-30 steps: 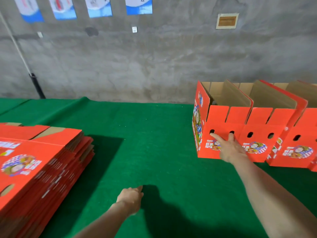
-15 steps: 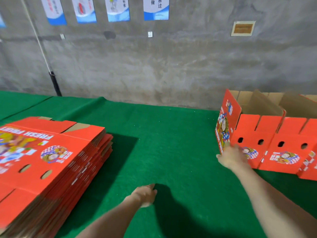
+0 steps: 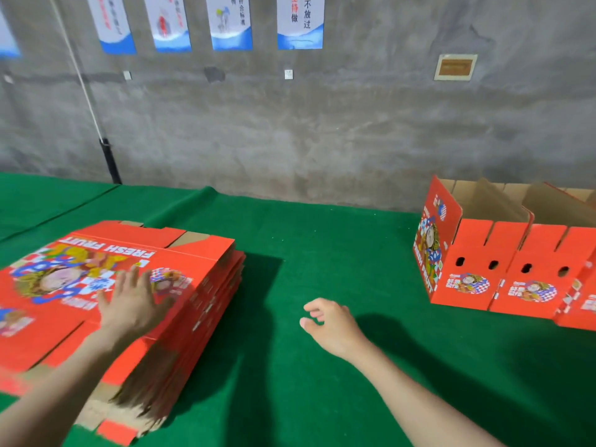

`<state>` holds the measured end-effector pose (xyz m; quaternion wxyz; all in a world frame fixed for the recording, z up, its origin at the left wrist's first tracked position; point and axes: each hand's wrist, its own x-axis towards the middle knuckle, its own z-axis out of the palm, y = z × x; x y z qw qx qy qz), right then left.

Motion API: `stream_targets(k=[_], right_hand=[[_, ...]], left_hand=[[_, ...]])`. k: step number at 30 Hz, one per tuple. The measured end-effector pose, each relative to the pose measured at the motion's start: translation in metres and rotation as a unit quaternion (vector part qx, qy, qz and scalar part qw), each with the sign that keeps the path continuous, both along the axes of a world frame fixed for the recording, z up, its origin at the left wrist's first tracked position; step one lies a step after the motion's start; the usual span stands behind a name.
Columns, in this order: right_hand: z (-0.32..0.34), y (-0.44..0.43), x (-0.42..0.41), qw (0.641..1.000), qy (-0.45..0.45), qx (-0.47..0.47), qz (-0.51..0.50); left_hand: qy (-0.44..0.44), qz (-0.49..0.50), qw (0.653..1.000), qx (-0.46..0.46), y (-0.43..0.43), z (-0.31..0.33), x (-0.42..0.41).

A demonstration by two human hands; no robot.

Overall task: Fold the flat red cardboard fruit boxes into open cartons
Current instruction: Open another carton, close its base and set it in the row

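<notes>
Many flat red boxes (image 3: 193, 269) lie in one tall stack on the green cloth (image 3: 322, 253); the top one shows a fruit picture and the words FRESH FRUIT, upside down to me. I see the left hand (image 3: 129, 308) lying flat on top of the stack; its fingers are straight and spread, resting on the top box and not gripping it. The right hand (image 3: 335, 327) hangs over the cloth just to the right of the stack; its fingers are loosely bent, it holds nothing and it touches no box.

Well off to the right of the stack stand the folded cartons (image 3: 477, 262); they are open on top, brown inside, and side by side; I count two whole fronts, each with two small dark holes; more red card runs off my view, so I cannot tell how many there are.

Behind the stack is a grey wall (image 3: 322, 130); white and blue posters (image 3: 300, 24) hang high on it; a small brown plaque (image 3: 455, 66) sits above the cartons; a black pipe (image 3: 111, 159) stands behind the stack, with a white cord (image 3: 77, 69) running up from it.
</notes>
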<state>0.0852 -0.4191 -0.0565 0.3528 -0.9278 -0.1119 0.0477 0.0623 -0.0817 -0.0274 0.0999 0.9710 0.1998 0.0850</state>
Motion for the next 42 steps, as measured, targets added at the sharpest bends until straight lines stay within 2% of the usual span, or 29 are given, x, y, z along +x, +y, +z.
stream_targets(k=[1,3,5,8,11,13,14,18,20,22,24,26,29,36,38,40,42], right_hand=[[-0.005,0.008,-0.007,1.000,0.021,0.003,0.002],[-0.014,0.025,-0.020,0.998,0.066,0.007,0.002],[-0.020,0.043,-0.033,0.993,0.113,0.019,-0.002],[-0.028,0.070,-0.050,0.985,0.162,0.054,-0.008],[-0.029,0.096,-0.066,0.965,0.222,0.131,-0.040],[-0.025,0.107,-0.073,0.933,0.282,0.215,-0.069],[-0.024,0.112,-0.075,0.913,0.304,0.259,-0.080],[-0.013,0.131,-0.081,0.817,0.339,0.447,-0.133],[-0.006,0.136,-0.083,0.778,0.340,0.498,-0.175],[-0.001,0.134,-0.087,0.764,0.342,0.503,-0.216],[0.002,0.127,-0.091,0.783,0.307,0.471,-0.267],[0.003,0.114,-0.093,0.807,0.235,0.440,-0.316],[0.008,0.092,-0.102,0.815,0.155,0.451,-0.327],[0.035,-0.006,-0.150,0.798,0.021,0.491,-0.349],[0.037,-0.035,-0.166,0.791,-0.003,0.502,-0.350],[0.034,-0.061,-0.182,0.783,-0.030,0.508,-0.357],[0.030,-0.086,-0.195,0.783,-0.043,0.498,-0.369]], left_hand=[[0.049,0.020,0.999,-0.004,0.018,-0.003,-0.007],[0.122,-0.002,0.993,0.004,0.029,-0.018,-0.019],[0.130,-0.028,0.991,0.007,0.017,-0.032,-0.029],[0.082,-0.065,0.995,0.001,-0.010,-0.035,-0.041],[-0.045,-0.086,0.995,-0.007,-0.019,-0.023,-0.053],[-0.096,-0.080,0.992,-0.016,-0.012,-0.016,-0.060],[-0.085,-0.081,0.993,-0.016,-0.007,-0.014,-0.062],[0.072,-0.158,0.985,-0.011,0.001,-0.026,-0.080],[0.059,-0.197,0.978,-0.030,-0.003,-0.033,-0.092],[0.022,-0.235,0.970,-0.056,-0.006,-0.033,-0.103],[0.015,-0.287,0.955,-0.076,-0.011,-0.031,-0.113],[-0.007,-0.332,0.938,-0.098,-0.018,-0.029,-0.119],[-0.074,-0.355,0.916,-0.170,-0.022,-0.021,-0.116],[-0.180,-0.206,0.942,-0.196,-0.022,0.007,-0.086],[-0.230,-0.177,0.937,-0.195,-0.027,0.023,-0.075],[-0.298,-0.170,0.908,-0.240,-0.037,0.039,-0.066],[-0.294,-0.163,0.851,-0.403,-0.048,0.057,-0.060]])
